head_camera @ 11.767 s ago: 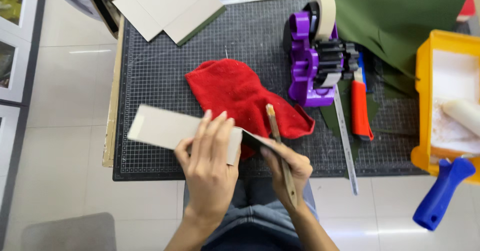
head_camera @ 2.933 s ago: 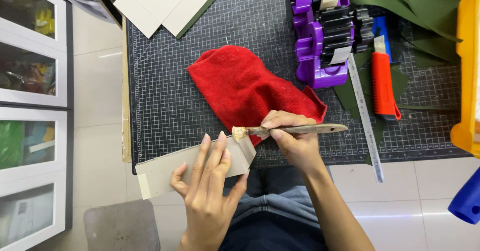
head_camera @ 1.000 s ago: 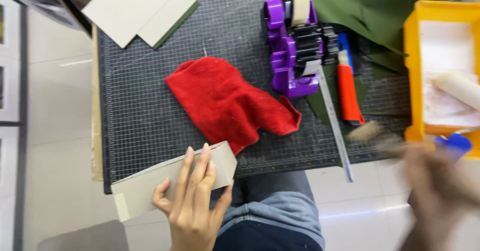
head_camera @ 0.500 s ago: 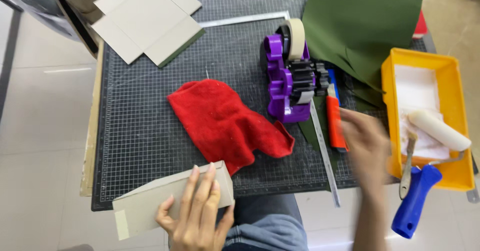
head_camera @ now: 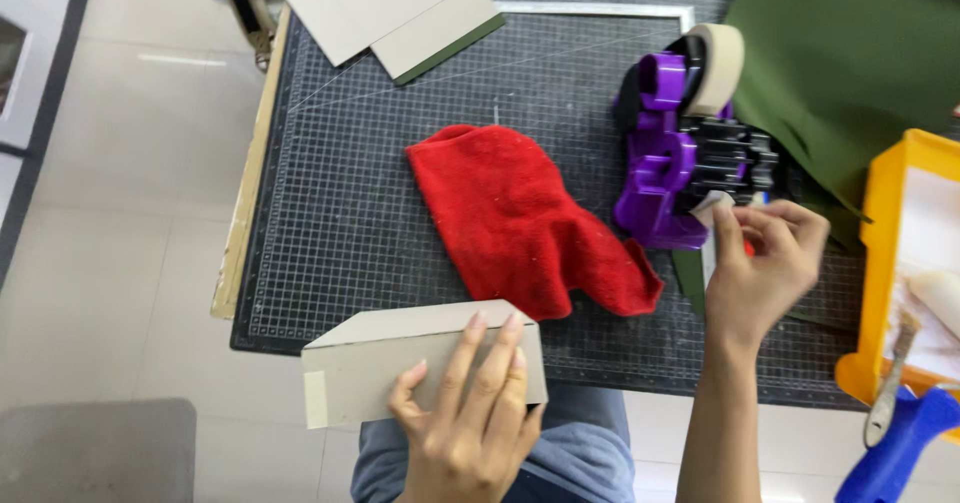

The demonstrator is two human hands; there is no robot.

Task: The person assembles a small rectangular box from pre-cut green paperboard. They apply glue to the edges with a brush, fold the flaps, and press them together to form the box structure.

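My left hand (head_camera: 468,408) lies flat on a grey cardboard piece (head_camera: 385,358) at the near edge of the cutting mat (head_camera: 350,193), fingers spread over it. My right hand (head_camera: 762,263) pinches the free end of pale tape at the purple tape dispenser (head_camera: 672,158), which carries a beige tape roll (head_camera: 718,68). A crumpled red cloth (head_camera: 520,223) lies on the mat between the two hands.
Grey boards (head_camera: 390,8) lie at the mat's far edge beside a metal ruler (head_camera: 590,9). Dark green sheet material (head_camera: 850,63) covers the far right. A yellow tray (head_camera: 890,263) at the right holds a roller with a blue handle (head_camera: 895,443) and a brush (head_camera: 890,383).
My right hand put the brush in the yellow tray, then came back left to the tape dispenser and took hold of the tape end. My left hand stayed on the cardboard.
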